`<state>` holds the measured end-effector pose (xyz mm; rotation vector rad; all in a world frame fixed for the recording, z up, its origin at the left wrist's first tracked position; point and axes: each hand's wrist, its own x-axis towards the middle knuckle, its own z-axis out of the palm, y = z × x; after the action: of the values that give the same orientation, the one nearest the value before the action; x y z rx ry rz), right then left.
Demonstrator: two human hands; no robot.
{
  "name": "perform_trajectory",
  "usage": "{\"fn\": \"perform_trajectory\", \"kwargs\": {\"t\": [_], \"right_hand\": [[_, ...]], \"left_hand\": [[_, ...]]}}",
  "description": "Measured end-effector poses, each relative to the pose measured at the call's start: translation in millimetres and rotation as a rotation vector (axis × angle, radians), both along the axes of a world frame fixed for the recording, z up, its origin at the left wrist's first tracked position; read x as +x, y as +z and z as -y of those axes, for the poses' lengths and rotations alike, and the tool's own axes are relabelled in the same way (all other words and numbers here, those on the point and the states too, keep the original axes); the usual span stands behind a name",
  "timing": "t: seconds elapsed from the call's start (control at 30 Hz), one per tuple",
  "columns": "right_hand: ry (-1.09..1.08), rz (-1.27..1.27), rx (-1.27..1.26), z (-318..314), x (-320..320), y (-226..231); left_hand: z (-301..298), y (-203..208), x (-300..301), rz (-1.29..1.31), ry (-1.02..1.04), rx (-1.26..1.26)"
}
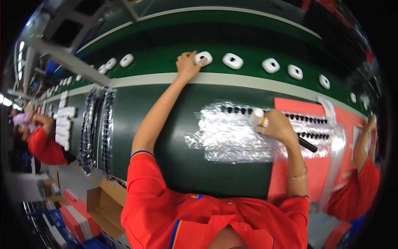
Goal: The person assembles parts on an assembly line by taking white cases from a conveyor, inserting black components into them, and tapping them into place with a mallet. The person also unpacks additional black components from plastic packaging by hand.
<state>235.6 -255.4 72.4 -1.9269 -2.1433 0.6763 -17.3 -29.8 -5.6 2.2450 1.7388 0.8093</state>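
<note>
My left hand (pixel 188 66) reaches over to the green conveyor belt, its thumb and fingers closed around a white rounded-square housing (pixel 203 58) with a dark hole in its middle. Above the clear plastic packing on the bench, my right hand (pixel 277 125) is closed round a white rounded piece (pixel 256 116) with a yellow patch. A black rod-like handle (pixel 307 144) sticks out below the same hand; its other end is hidden. Under it lie shiny clear plastic sleeves (pixel 232 139) with rows of small black parts (pixel 311 135).
More white housings (pixel 233 61) stand spaced along the green belt (pixel 161 62). A pink foam sheet (pixel 282 178) lies under the plastic at right. Black-and-silver strips (pixel 107 133) hang over the bench at left, near an open cardboard box (pixel 105 205). Co-workers in red sit at both sides.
</note>
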Motion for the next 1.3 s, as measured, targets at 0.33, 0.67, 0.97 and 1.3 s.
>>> {"fn": "perform_trajectory", "kwargs": {"t": [0.33,0.67,0.97,1.3], "right_hand": [[0.027,-0.169,0.003,3,-3,32],[-0.134,-0.423,0.089,5,-20,47],[-0.194,-0.679,0.298,14,-23,58],[-0.193,-0.591,0.347,16,-13,58]], "left_hand": [[-70,4,-169,-0.088,0.702,0.143],[-46,8,-150,0.309,0.164,0.025],[162,89,54,0.964,-0.689,-0.877],[184,104,86,1.007,-0.756,-0.908]]}}
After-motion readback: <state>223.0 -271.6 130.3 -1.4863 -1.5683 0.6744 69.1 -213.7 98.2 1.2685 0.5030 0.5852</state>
